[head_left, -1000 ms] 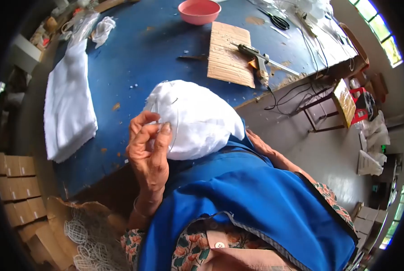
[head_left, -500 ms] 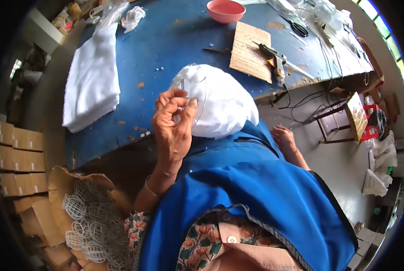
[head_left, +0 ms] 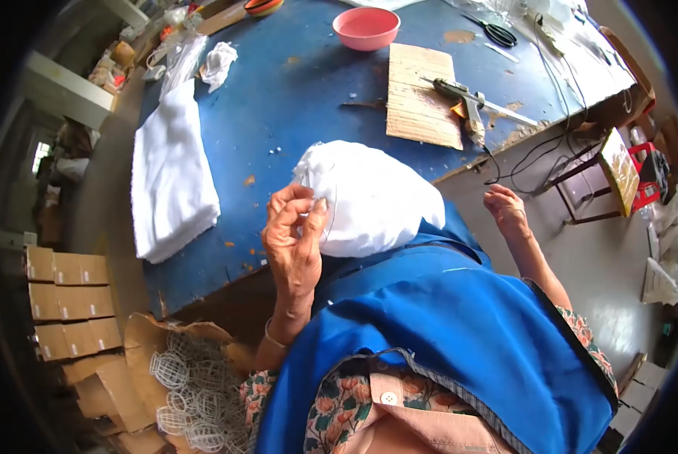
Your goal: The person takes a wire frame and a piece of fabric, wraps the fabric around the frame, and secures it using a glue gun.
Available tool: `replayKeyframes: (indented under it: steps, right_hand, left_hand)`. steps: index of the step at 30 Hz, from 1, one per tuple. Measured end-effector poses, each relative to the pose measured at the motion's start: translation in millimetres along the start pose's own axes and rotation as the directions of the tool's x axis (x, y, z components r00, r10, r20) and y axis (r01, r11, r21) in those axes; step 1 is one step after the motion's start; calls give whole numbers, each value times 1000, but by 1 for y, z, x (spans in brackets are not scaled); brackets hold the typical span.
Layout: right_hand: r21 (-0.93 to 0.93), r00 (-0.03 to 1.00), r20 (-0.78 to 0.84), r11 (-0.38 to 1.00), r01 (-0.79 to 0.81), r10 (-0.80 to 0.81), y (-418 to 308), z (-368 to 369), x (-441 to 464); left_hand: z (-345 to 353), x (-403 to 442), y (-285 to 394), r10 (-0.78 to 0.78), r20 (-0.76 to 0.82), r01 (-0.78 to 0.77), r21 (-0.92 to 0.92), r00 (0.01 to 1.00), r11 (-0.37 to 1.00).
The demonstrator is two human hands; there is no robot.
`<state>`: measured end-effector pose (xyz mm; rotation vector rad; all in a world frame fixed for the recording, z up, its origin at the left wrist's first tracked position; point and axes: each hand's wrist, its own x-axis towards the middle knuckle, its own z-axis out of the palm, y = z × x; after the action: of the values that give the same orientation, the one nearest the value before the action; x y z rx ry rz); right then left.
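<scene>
A rounded bundle of white cloth (head_left: 380, 198) rests at the table's near edge against the blue apron. At its left side my left hand (head_left: 295, 231) is closed in a pinch on the cloth's edge, beside a thin dark curved wire or thread. My right hand (head_left: 509, 212) is raised off to the right, away from the bundle, its fingers curled together; what they pinch is too small to make out. On the left of the blue table (head_left: 278, 98) lies a folded stack of white cloth (head_left: 174, 178).
A glue gun (head_left: 467, 110) lies on corrugated cardboard (head_left: 422, 72), near a pink bowl (head_left: 365, 30) and black scissors (head_left: 498, 34). Cables hang by a stool (head_left: 619, 174) at right. Wire frames (head_left: 195, 386) fill a carton at lower left, beside stacked boxes (head_left: 70, 303).
My right hand has come out from beside the bundle and moved right and upward. My left hand keeps its pinch at the bundle. The whole view has shifted.
</scene>
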<state>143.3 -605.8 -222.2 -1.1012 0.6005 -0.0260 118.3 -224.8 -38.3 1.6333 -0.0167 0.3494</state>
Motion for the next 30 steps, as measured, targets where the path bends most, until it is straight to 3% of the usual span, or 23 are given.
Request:
replayKeyframes:
  steps: [4, 7, 11, 14, 16, 21, 25, 30]
  right_hand:
    - [18, 997, 69, 1000, -23, 21, 9, -1, 17]
    - [-94, 993, 95, 994, -59, 68, 21, 10, 29]
    - [-59, 964, 260, 998, -36, 51, 95, -21, 80]
    - [84, 978, -13, 975, -205, 207, 97, 10, 71]
    - [-227, 993, 98, 973, -35, 59, 119, -12, 86]
    - [-653, 966, 102, 749, -114, 236, 36, 47, 45]
    - [-726, 947, 284, 679, 110, 150, 16, 57, 79]
    - [-671, 802, 585, 625, 399, 116, -6, 141, 101]
  left_hand:
    - [-4, 8, -3, -7, 24, 5, 67, 1000, 998]
    - [-4, 15, 3, -54, 55, 50, 68, 997, 996]
    - [-3, 20, 17, -90, 101, 62, 252, 991, 966]
    - [1, 26, 27, -34, 147, -26, 389, 989, 921]
    - [6, 27, 33, -110, 117, 61, 359, 987, 931]
    - [19, 32, 38, -125, 100, 74, 404, 987, 912]
    - [27, 32, 42, -144, 118, 81, 426, 983, 901]
    - [33, 24, 41, -72, 53, 45, 397, 996, 917]
